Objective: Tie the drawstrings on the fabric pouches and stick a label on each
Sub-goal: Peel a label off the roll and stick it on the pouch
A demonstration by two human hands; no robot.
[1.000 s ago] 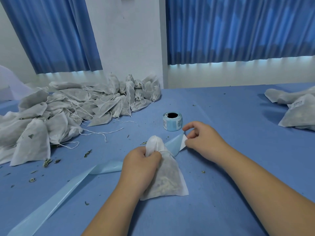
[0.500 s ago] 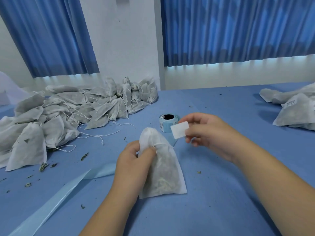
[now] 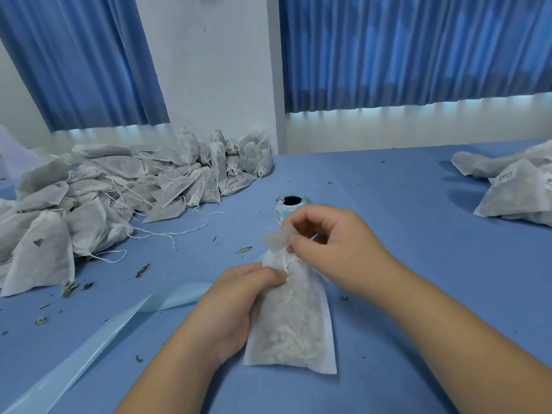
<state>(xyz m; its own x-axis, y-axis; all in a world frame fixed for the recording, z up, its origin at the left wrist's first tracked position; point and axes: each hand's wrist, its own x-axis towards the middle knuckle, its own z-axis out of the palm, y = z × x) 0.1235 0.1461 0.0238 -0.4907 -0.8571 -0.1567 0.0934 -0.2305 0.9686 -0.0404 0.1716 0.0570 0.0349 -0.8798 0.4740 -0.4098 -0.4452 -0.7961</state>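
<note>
One white fabric pouch (image 3: 294,324) lies on the blue table (image 3: 403,243), its flat bottom toward six o'clock and its neck toward twelve. Through the thin cloth show pale dried plant pieces, filling the lower half. The left hand (image 3: 236,306) grips the pouch's upper left edge, thumb and curled fingers pinching the fabric just below the neck. The right hand (image 3: 337,249) hovers right above the neck and pinches one small white label (image 3: 277,238) between thumb and forefinger. The label is blurred, and whether it touches the cloth cannot be told.

At twelve o'clock from the pouch, just behind the right hand, one light blue label roll (image 3: 291,208) stands on end with its dark core open upward. One long strip of pale blue backing paper (image 3: 89,351) runs from behind the left hand out toward eight o'clock.

At ten o'clock a heap of filled pouches (image 3: 119,189) lies with loose white drawstrings trailing over the table; they overlap too much to count. At two o'clock, well apart, is a smaller group of pouches (image 3: 513,189), at least three, two showing printed labels. Scraps of dried leaf (image 3: 142,270) are scattered near the heap. Two blue curtains (image 3: 418,49) hang behind, a white wall (image 3: 215,70) between them.
</note>
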